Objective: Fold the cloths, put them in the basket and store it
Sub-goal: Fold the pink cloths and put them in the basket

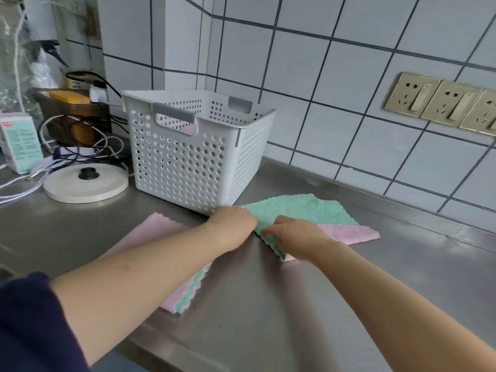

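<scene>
Head view: both hands, left (233,224) and right (292,234), pinch the green cloth (295,210) just beside the basket (193,146); uneven pulls would skew the fold.

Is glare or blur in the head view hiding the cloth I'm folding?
Head view: the green-and-pink cloth reads clearly under both hands, left hand and right hand; soft glare streaks the steel counter without covering it; wide-angle distortion bends the tile lines, and the wall sockets look slightly smeared.
</scene>
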Tool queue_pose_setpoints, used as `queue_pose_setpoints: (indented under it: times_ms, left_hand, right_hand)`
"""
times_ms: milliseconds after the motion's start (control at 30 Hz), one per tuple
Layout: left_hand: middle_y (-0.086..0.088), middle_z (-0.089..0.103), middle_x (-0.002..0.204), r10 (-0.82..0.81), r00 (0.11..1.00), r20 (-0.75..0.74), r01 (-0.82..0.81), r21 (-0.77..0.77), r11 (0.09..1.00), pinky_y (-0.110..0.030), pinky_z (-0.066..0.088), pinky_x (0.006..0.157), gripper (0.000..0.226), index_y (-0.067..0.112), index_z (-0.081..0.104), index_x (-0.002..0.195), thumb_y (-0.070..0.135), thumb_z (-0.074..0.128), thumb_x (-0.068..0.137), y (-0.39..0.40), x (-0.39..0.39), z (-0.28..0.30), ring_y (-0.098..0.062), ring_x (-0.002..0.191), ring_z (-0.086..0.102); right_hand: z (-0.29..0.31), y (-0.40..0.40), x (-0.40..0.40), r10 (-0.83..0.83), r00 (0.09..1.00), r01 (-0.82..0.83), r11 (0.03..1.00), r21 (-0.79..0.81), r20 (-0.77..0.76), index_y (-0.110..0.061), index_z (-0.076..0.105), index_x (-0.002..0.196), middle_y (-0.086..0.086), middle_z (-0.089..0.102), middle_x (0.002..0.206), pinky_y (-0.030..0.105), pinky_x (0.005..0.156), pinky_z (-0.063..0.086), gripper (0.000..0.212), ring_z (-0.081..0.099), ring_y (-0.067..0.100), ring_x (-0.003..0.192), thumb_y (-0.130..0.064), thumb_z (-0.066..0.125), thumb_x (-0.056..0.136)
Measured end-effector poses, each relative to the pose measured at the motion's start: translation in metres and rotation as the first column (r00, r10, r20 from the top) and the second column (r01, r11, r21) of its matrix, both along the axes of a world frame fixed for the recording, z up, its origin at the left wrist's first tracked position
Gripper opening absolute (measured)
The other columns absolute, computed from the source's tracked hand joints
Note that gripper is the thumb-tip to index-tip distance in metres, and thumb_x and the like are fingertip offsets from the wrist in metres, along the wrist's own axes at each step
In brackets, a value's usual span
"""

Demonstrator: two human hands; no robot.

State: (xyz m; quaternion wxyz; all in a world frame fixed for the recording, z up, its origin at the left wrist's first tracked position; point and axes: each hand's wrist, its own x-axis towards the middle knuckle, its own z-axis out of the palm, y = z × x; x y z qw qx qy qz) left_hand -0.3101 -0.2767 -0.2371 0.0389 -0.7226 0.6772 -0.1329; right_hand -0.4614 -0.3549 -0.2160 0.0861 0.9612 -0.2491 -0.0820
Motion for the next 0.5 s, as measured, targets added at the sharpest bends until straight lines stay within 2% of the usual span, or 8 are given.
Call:
queue_pose_setpoints:
  times_ms: [67,133,233,267,333,400,433,500]
  left_hand:
    - [-0.006,0.057,0.114,0.005,0.997,0.071,-0.005,-0.002,1.000,-0.033,0.037,0.068,0.028,0.015,0.057,0.109,0.001,0.041,0.090,-0.008,-0.002,-0.001,-0.030,0.108,0.055]
    - [-0.008,0.057,0.114,0.010,0.993,0.113,-0.007,-0.027,1.000,-0.033,0.036,0.067,0.027,0.013,0.058,0.109,0.002,0.042,0.091,-0.012,-0.003,0.000,-0.030,0.108,0.055]
    - [-0.010,0.055,0.113,0.019,0.998,0.060,-0.015,-0.060,0.998,-0.034,0.038,0.070,0.026,0.009,0.056,0.109,0.002,0.041,0.090,-0.016,-0.002,0.000,-0.030,0.107,0.055]
    - [-0.009,0.054,0.112,0.022,1.000,0.022,-0.020,-0.073,0.997,-0.035,0.039,0.072,0.026,0.010,0.055,0.108,0.002,0.041,0.089,-0.015,-0.002,0.000,-0.030,0.106,0.054]
    - [-0.007,0.055,0.112,0.019,0.997,-0.069,-0.025,-0.090,0.996,-0.038,0.043,0.078,0.025,0.012,0.053,0.108,0.005,0.041,0.088,-0.015,-0.002,0.000,-0.030,0.104,0.054]
    - [-0.005,0.058,0.113,0.015,0.982,-0.187,-0.036,-0.112,0.993,-0.036,0.043,0.077,0.025,0.015,0.052,0.111,0.012,0.040,0.089,-0.012,-0.004,0.001,-0.028,0.102,0.055]
    - [-0.004,0.059,0.112,0.004,0.970,-0.242,-0.037,-0.132,0.991,-0.034,0.041,0.075,0.024,0.015,0.051,0.112,0.014,0.040,0.090,-0.009,-0.007,0.004,-0.028,0.100,0.056]
    - [-0.004,0.061,0.109,-0.052,0.951,-0.304,-0.018,-0.225,0.974,-0.034,0.042,0.074,0.021,0.015,0.050,0.110,0.013,0.041,0.091,-0.004,-0.010,0.009,-0.027,0.096,0.056]
  right_hand:
    - [0.001,-0.002,-0.001,0.033,0.998,-0.039,0.993,-0.114,-0.054,-0.024,0.054,0.124,0.006,0.049,0.116,0.030,0.067,0.036,0.038,0.057,0.030,0.099,-0.013,0.050,0.088]
    - [0.001,-0.003,-0.005,0.049,0.999,-0.051,0.984,-0.171,-0.016,-0.016,0.058,0.113,0.008,0.050,0.111,0.031,0.063,0.035,0.026,0.057,0.030,0.093,-0.013,0.050,0.088]
    - [-0.003,-0.005,-0.023,0.020,0.975,0.003,0.995,-0.100,0.223,-0.013,0.059,0.103,0.005,0.053,0.108,0.035,0.063,0.044,0.017,0.058,0.030,0.086,-0.018,0.047,0.092]
    - [-0.003,-0.005,-0.031,-0.020,0.935,0.033,0.999,-0.029,0.354,-0.013,0.059,0.101,0.001,0.055,0.110,0.036,0.066,0.048,0.016,0.060,0.029,0.085,-0.018,0.048,0.092]
    - [0.002,-0.003,-0.052,-0.141,0.793,0.084,0.989,0.123,0.593,-0.014,0.060,0.095,-0.011,0.060,0.111,0.034,0.070,0.050,0.011,0.062,0.020,0.079,-0.015,0.052,0.088]
    - [0.011,0.003,-0.074,-0.280,0.675,0.139,0.957,0.254,0.683,-0.017,0.057,0.092,-0.020,0.062,0.101,0.021,0.065,0.048,0.009,0.062,0.011,0.070,-0.012,0.053,0.087]
    - [0.016,0.006,-0.086,-0.335,0.635,0.167,0.939,0.300,0.696,-0.020,0.056,0.090,-0.018,0.067,0.092,0.016,0.060,0.044,0.010,0.064,0.009,0.068,-0.012,0.051,0.087]
    - [0.024,0.011,-0.109,-0.413,0.559,0.197,0.908,0.369,0.719,-0.027,0.051,0.083,-0.009,0.070,0.073,0.017,0.058,0.044,0.015,0.066,0.008,0.068,-0.013,0.050,0.088]
